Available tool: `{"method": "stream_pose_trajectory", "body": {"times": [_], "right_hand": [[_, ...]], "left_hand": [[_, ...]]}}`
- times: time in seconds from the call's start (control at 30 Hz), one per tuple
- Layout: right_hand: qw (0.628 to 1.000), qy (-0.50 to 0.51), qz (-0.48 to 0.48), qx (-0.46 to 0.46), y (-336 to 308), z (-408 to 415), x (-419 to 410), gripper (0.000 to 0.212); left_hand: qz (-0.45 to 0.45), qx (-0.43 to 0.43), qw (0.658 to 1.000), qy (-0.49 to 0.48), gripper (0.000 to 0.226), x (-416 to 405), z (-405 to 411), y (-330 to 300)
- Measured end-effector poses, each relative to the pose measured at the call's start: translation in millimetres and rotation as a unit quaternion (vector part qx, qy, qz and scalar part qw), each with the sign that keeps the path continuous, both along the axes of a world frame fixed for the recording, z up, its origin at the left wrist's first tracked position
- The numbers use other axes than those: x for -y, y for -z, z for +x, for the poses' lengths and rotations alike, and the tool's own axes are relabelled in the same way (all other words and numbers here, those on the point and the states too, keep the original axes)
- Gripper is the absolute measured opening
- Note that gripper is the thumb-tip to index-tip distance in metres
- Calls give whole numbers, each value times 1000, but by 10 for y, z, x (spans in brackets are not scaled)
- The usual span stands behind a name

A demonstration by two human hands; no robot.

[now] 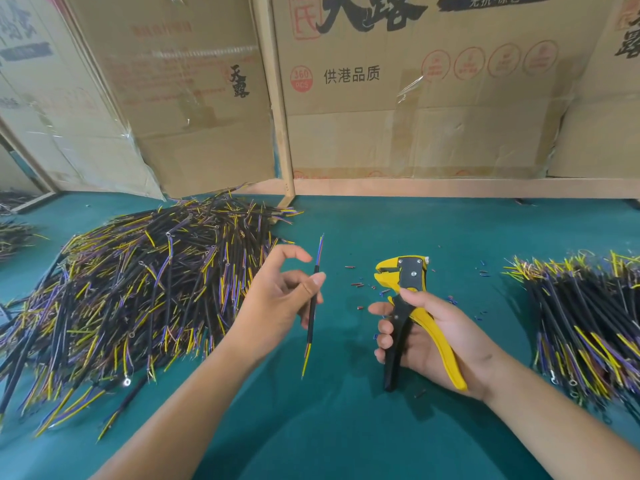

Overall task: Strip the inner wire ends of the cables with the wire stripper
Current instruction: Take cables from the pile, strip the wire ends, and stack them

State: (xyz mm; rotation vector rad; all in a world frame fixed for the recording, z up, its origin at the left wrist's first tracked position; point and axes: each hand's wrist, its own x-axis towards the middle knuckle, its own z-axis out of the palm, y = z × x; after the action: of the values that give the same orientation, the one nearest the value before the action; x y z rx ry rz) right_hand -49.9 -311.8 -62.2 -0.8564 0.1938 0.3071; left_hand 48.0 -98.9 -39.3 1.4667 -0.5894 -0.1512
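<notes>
Head view: you are looking down at both your hands over a green table [346, 427].
Left hand [280, 299]: your thumb and a finger pinch one cable [313, 306] at its black sheath; the other fingers curl loose above it.
Cable: nearly upright, blue and red inner wires at the top, yellow ones at the bottom; whether the tips are bare is too fine to make out.
Right hand [436, 337]: wrapped round the handles of the stripper [408, 306], its head up and well apart from the cable.
Stripper jaws: facing left, slightly parted; your palm hides the middle of the handles.
Scraps [356, 284]: small red and blue bits on the table near the stripper head.
Left pile [138, 292]: many cables, cut off at the frame edge.
Right pile [588, 323]: more cables, also cut off.
Cartons [415, 98]: behind the table.
</notes>
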Motion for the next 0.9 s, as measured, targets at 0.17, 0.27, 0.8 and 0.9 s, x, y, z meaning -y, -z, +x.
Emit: {"method": "stream_pose_trajectory", "body": {"times": [0.17, 0.27, 0.8, 0.9], "right_hand": [[1000, 1, 0, 2, -2, 3, -6, 51], [1000, 1, -4, 3, 12, 1, -3, 52], [1000, 2, -14, 11, 23, 9, 10, 52], [1000, -1, -10, 12, 27, 12, 9, 52]], "left_hand": [[2, 35, 999, -33, 14, 14, -3, 41], [-4, 48, 998, -40, 32, -2, 18, 59], [194, 163, 966, -43, 51, -59, -57, 66], [133, 84, 988, -2, 13, -24, -66, 65]]}}
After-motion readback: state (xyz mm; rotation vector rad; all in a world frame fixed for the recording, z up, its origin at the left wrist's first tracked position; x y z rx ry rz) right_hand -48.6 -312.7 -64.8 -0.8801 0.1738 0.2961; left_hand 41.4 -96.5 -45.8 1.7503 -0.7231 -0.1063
